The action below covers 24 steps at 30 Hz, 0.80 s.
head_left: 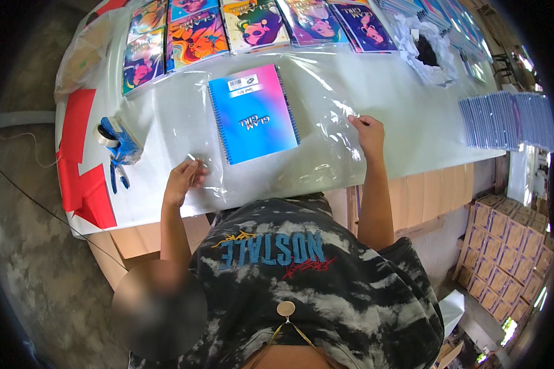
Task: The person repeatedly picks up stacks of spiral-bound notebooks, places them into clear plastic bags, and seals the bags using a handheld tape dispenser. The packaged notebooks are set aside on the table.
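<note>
A spiral notebook point(252, 120) with a blue-to-pink cover and a white label lies flat on the white table, slightly tilted, in front of me. Clear plastic film point(332, 114) spreads around it with shiny creases; whether the notebook lies on the film or under it I cannot tell. My left hand point(184, 180) is closed in a pinch on the film's near left edge, by the table's front edge. To the right of the notebook, my right hand point(369, 135) pinches the film too, thumb against fingers.
Several illustrated notebooks point(255, 24) lie in rows along the far side. A tape dispenser point(120, 141) stands at left, with blue-handled cutters point(118, 175) and red sheets point(80, 126) nearby. Crumpled plastic point(425, 49) and stacked notebooks point(505, 120) sit at right; cartons point(501, 258) are piled beyond.
</note>
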Each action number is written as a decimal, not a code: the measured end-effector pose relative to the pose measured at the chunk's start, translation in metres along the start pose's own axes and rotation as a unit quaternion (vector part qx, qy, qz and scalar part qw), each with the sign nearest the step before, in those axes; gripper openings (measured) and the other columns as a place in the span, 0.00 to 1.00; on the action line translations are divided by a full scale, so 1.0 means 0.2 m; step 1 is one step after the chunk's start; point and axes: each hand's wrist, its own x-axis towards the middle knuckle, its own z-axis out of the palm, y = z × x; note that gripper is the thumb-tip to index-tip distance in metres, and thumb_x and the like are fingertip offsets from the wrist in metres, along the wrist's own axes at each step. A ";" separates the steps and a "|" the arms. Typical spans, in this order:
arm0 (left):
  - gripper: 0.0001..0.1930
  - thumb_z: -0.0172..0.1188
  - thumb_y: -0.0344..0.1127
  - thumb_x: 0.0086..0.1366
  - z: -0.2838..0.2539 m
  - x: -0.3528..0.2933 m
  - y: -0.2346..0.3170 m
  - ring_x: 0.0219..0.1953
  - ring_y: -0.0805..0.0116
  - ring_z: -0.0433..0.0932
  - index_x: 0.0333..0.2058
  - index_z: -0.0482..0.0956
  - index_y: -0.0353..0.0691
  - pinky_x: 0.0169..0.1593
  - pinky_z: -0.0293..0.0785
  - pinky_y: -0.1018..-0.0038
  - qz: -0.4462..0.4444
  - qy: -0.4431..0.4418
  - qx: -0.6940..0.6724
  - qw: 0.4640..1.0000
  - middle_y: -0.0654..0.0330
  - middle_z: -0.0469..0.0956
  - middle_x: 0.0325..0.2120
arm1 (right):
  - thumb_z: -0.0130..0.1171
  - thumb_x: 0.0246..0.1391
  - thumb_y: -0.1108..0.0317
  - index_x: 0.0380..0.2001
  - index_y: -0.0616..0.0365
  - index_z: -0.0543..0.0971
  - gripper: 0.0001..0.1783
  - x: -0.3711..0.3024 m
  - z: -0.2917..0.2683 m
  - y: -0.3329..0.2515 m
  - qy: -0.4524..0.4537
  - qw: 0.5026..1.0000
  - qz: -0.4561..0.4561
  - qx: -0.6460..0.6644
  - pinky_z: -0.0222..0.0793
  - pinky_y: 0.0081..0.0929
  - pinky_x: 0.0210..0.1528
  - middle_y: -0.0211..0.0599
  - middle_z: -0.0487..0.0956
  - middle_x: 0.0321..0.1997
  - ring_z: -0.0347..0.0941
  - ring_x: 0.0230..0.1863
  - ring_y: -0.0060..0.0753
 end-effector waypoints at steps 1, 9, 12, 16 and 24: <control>0.18 0.52 0.43 0.64 0.00 0.00 -0.01 0.25 0.75 0.76 0.45 0.73 0.35 0.27 0.70 0.81 0.000 0.015 -0.014 1.000 0.59 0.79 0.30 | 0.61 0.46 0.65 0.23 0.68 0.79 0.13 0.00 0.01 0.01 0.010 0.998 -0.034 -0.044 0.65 0.31 0.35 0.40 0.77 0.24 0.70 0.28 0.37; 0.17 0.50 0.43 0.66 0.01 0.01 0.00 0.24 0.77 0.75 0.46 0.73 0.37 0.27 0.70 0.82 -0.017 0.028 -0.003 0.999 0.60 0.79 0.29 | 0.57 0.48 0.66 0.32 0.58 0.81 0.10 -0.06 0.09 -0.04 0.049 0.994 -0.072 -0.070 0.67 0.32 0.38 0.45 0.78 0.27 0.74 0.31 0.41; 0.19 0.50 0.43 0.66 0.05 0.00 0.12 0.25 0.77 0.75 0.51 0.71 0.38 0.28 0.69 0.82 -0.015 0.036 -0.020 0.999 0.60 0.79 0.29 | 0.57 0.48 0.66 0.32 0.59 0.81 0.10 -0.04 0.05 -0.05 0.070 0.970 -0.156 -0.175 0.68 0.30 0.35 0.44 0.79 0.26 0.74 0.27 0.37; 0.19 0.52 0.40 0.65 0.06 0.06 0.25 0.24 0.79 0.73 0.53 0.71 0.43 0.28 0.66 0.85 0.080 0.093 -0.020 0.992 0.62 0.78 0.29 | 0.55 0.50 0.65 0.29 0.60 0.80 0.10 0.01 0.02 -0.15 -0.019 0.994 -0.099 -0.041 0.67 0.26 0.31 0.43 0.78 0.29 0.73 0.26 0.33; 0.11 0.55 0.37 0.63 0.19 -0.06 0.49 0.21 0.80 0.70 0.37 0.77 0.35 0.26 0.64 0.84 0.163 0.015 0.105 0.981 0.63 0.76 0.22 | 0.56 0.51 0.59 0.37 0.64 0.77 0.18 -0.01 0.01 -0.37 -0.214 0.946 0.008 0.243 0.67 0.22 0.30 0.34 0.78 0.32 0.73 0.27 0.24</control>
